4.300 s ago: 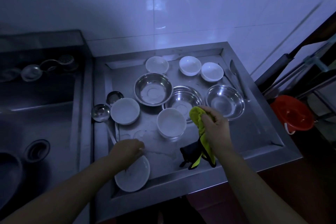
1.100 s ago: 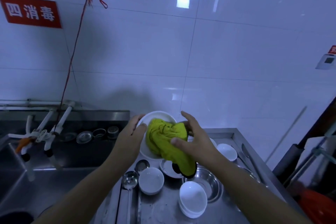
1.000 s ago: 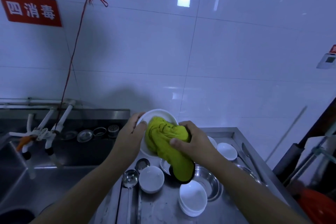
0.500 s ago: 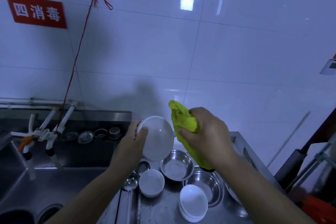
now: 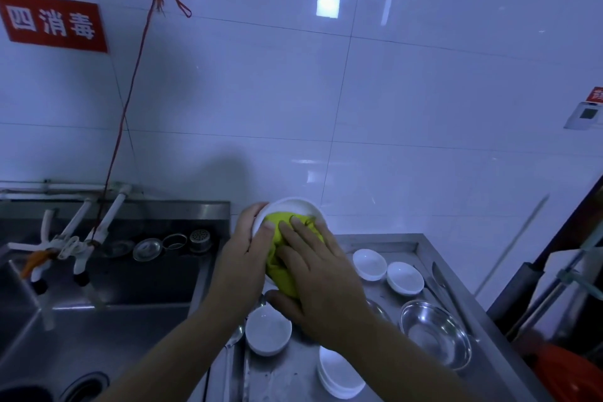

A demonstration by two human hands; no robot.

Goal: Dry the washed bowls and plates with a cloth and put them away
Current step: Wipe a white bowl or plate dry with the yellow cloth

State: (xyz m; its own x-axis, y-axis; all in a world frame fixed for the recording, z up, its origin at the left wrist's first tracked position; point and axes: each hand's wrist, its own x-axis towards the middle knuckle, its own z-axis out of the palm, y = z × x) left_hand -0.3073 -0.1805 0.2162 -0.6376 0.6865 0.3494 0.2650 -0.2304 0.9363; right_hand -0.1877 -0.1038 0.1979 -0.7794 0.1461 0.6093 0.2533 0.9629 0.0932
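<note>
Head view: six white bowls (image 5: 268, 330), two steel bowls (image 5: 435, 333).

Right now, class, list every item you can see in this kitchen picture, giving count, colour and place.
held bowl: one, white, raised before the wall
cloth: one, yellow-green, pressed into held bowl
white bowls: at least four, on the steel counter
steel bowl: one clearly seen, silver, counter right
sink: one, steel, left
sign: one, red, wall upper left
left hand: grips held bowl's rim
right hand: fingers flat on cloth
</note>
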